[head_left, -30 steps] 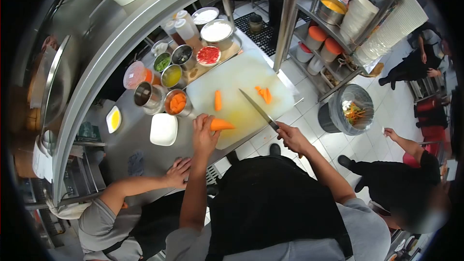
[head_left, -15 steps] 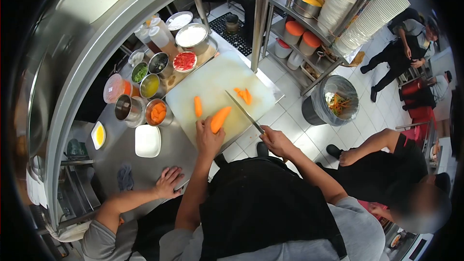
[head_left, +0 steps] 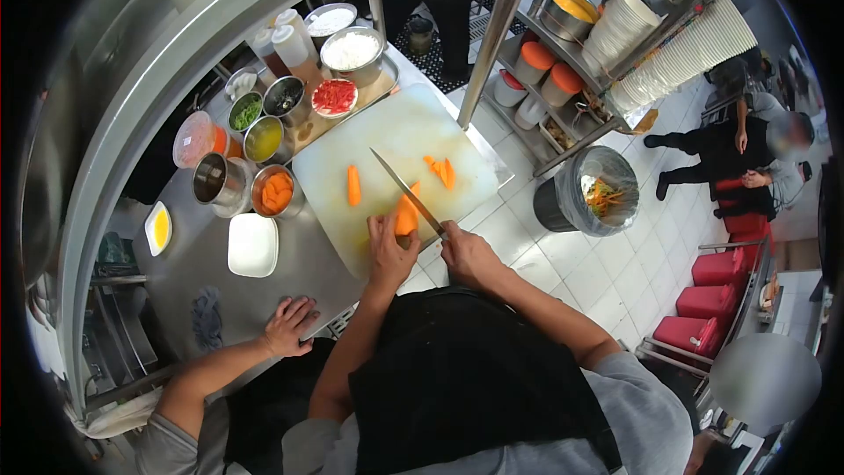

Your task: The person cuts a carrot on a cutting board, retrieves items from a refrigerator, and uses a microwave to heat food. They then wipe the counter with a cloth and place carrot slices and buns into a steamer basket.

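Steel kitchen tabletop (head_left: 308, 255), pale cutting board (head_left: 387, 132) on it, left hand (head_left: 392, 248) with fingers curled around a carrot (head_left: 406, 218) by the board's near edge, right hand (head_left: 472, 255) gripping a knife (head_left: 406, 188), blade slanting across the carrot, orange slices (head_left: 448, 174) toward the right corner

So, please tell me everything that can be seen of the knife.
The knife has a long, slim, pointed blade that looks like grey metal. The right hand grips its handle, mostly hidden. The blade slants over the cutting board and the carrot, tip forward and left; whether it touches them is unclear.
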